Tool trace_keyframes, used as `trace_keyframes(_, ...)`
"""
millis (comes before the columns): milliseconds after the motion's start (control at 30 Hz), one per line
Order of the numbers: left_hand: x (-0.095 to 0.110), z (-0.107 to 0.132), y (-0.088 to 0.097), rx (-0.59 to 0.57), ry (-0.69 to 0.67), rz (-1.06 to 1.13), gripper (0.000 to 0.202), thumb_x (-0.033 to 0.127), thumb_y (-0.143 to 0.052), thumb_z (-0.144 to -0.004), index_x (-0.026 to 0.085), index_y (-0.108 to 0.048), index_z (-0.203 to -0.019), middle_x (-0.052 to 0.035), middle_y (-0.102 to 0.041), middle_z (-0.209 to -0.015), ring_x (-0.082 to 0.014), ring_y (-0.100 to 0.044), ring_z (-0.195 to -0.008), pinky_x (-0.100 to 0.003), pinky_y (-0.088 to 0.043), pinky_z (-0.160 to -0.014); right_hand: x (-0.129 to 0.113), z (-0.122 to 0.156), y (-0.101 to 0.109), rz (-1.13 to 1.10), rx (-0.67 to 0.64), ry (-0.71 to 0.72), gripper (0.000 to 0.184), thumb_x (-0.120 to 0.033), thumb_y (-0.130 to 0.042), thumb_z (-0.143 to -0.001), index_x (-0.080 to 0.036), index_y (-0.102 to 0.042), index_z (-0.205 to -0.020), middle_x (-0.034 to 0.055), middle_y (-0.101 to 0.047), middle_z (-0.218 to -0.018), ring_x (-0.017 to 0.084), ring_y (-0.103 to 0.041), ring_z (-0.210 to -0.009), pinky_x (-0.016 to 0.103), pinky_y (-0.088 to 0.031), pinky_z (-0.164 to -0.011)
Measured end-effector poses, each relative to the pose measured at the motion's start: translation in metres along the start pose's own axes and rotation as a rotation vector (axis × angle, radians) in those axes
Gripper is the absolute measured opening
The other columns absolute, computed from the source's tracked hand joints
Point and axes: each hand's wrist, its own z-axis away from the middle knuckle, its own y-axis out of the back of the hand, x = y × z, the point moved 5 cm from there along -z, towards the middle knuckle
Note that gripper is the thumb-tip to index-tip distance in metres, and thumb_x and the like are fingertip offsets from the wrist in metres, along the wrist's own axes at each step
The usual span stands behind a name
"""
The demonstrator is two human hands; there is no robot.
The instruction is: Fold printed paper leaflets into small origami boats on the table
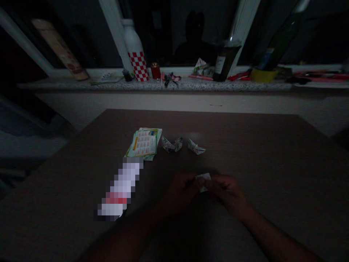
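A small folded piece of paper (205, 177) is pinched between both hands, low over the table. My left hand (182, 189) grips its left side, thumb on top. On its right side, my right hand (226, 189) holds it with thumb and fingers closed. The room is dim, and the fingers beneath the paper are hidden. Just beyond the hands lie folded paper shapes, a boat-like one (196, 147) and a wider one with two raised points (172, 145). To their left rests a stack of printed paper sheets (144, 143).
A lit, pixelated phone-like object (118, 191) lies on the table (68, 174) left of my hands. Behind, the granite windowsill (109, 85) bears a red-and-white checkered bottle (137, 54), a dark cup (223, 63), a tall tube (61, 51) and a green bottle (283, 36).
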Motion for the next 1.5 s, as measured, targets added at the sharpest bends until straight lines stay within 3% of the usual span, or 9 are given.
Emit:
trace_keyframes(433, 0.0042, 0.0007, -0.0018, -0.034, -0.024, 0.058, 0.038, 0.046, -0.051, -0.085, 0.012, -0.057, -0.069, 0.0037, -0.045, -0.056, -0.0077, -0.039, -0.051, -0.02, -0.027, -0.047, 0.0008, -0.0008, 0.0013, -0.021, 0.004, 0.041, 0.037, -0.044, -0.057, -0.086, -0.014, -0.063, -0.066, -0.0032, -0.046, -0.05, 0.008, -0.037, -0.046, 0.02, -0.028, -0.043)
trace_keyframes(667, 0.004, 0.0032, 0.0015, -0.011, -0.017, -0.02, 0.04, 0.046, -0.053, -0.085, 0.012, -0.056, -0.065, 0.003, -0.047, -0.053, -0.0077, -0.042, -0.05, -0.019, -0.028, -0.046, 0.0007, -0.0014, 0.0018, -0.002, 0.011, 0.031, 0.037, -0.045, -0.057, -0.086, -0.013, -0.065, -0.068, -0.0017, -0.05, -0.052, 0.008, -0.039, -0.046, 0.021, -0.03, -0.044)
trace_keyframes(900, -0.0031, 0.0004, 0.0003, 0.013, 0.023, 0.11, 0.039, 0.048, -0.053, -0.084, 0.013, -0.055, -0.067, 0.0035, -0.047, -0.054, -0.0074, -0.04, -0.049, -0.019, -0.027, -0.046, -0.0026, -0.0011, 0.0009, -0.005, 0.013, 0.038, 0.038, -0.045, -0.056, -0.087, -0.014, -0.064, -0.067, -0.0031, -0.046, -0.049, 0.008, -0.037, -0.046, 0.021, -0.027, -0.044)
trace_keyframes(1133, 0.0028, 0.0005, 0.0028, 0.056, 0.01, 0.167, 0.038, 0.045, -0.05, -0.085, 0.015, -0.052, -0.063, 0.0044, -0.042, -0.052, -0.0072, -0.035, -0.048, -0.02, -0.025, -0.045, -0.0014, -0.0011, 0.0005, 0.022, -0.006, 0.027, 0.039, -0.046, -0.056, -0.086, -0.014, -0.062, -0.065, -0.0028, -0.045, -0.051, 0.008, -0.037, -0.047, 0.022, -0.027, -0.045)
trace_keyframes(1500, 0.0027, -0.0008, 0.0044, 0.064, 0.032, 0.168, 0.037, 0.045, -0.051, -0.084, 0.015, -0.052, -0.063, 0.0049, -0.042, -0.052, -0.0075, -0.035, -0.048, -0.02, -0.025, -0.046, 0.0009, -0.0036, -0.001, -0.012, 0.003, 0.006, 0.037, -0.046, -0.057, -0.085, -0.014, -0.063, -0.067, -0.0027, -0.047, -0.053, 0.009, -0.038, -0.048, 0.022, -0.028, -0.046)
